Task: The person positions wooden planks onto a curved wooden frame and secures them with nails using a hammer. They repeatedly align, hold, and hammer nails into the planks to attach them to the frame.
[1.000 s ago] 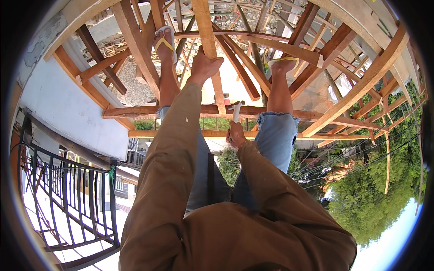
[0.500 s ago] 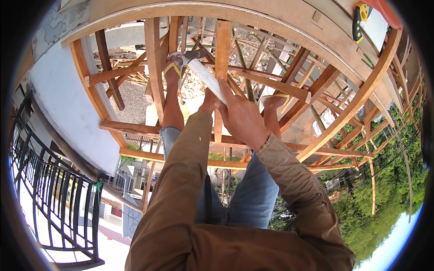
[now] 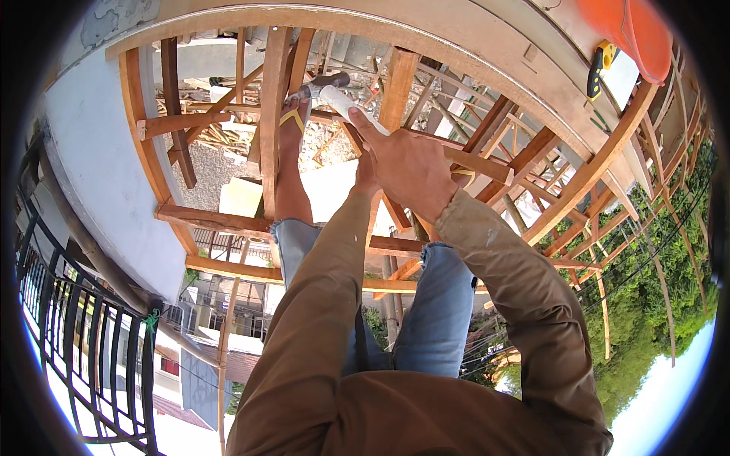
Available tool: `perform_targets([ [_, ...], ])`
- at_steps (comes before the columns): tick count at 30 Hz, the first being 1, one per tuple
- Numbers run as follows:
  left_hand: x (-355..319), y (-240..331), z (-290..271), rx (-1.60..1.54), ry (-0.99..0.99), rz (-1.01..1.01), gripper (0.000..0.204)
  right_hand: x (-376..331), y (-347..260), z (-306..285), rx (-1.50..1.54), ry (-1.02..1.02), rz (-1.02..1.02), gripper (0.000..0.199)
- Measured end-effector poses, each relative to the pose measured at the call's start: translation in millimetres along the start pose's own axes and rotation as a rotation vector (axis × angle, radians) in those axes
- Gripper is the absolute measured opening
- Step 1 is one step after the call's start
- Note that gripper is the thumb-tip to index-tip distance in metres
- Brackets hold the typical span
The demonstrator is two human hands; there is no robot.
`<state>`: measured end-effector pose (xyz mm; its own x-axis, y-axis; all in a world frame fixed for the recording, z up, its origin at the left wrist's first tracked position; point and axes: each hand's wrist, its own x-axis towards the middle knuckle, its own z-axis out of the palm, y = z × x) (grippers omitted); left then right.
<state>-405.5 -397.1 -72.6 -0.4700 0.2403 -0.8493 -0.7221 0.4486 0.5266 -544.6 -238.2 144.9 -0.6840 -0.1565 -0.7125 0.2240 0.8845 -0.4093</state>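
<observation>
My right hand (image 3: pixel 414 169) is closed round the pale handle of a hammer (image 3: pixel 342 105), thumb laid along it. The dark hammer head points away, beside my left foot. Just below and left of it, my left hand (image 3: pixel 366 173) is largely covered by the right one; its fingers are hidden, so its grip does not show. Close beyond both hands stands a short wooden post (image 3: pixel 399 85), leaning a little, its squared top end visible. My hands cover its middle, and whether the left one touches it I cannot tell.
My sandalled left foot (image 3: pixel 293 118) is among beams of an open timber frame (image 3: pixel 274 152), with rubble and scrap wood far below. A long curved-looking beam (image 3: pixel 365 17) crosses ahead. A yellow-and-black handled tool (image 3: pixel 601 68) and an orange container (image 3: pixel 631 34) lie at upper right.
The view has shifted slightly. Both hands and the hammer have moved a little farther away, and the short post now leans right, its top end apart from the long beam.
</observation>
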Motion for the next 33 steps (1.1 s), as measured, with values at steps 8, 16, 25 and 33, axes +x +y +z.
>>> perform_targets([
  [8,-5,23,5,-0.119,-0.019,-0.057,0.064,7,-7,-15,-0.078,0.059,0.03,0.065],
  [16,3,25,-4,0.32,-0.03,0.064,0.062,31,13,-36,-0.131,0.03,0.099,0.067],
  [25,2,40,5,0.343,-0.163,-0.097,0.067,42,38,-56,-0.179,-0.072,0.131,0.064],
  [33,-9,48,1,0.298,-0.053,-0.09,0.057,56,-1,-58,-0.138,-0.083,0.025,0.067],
])
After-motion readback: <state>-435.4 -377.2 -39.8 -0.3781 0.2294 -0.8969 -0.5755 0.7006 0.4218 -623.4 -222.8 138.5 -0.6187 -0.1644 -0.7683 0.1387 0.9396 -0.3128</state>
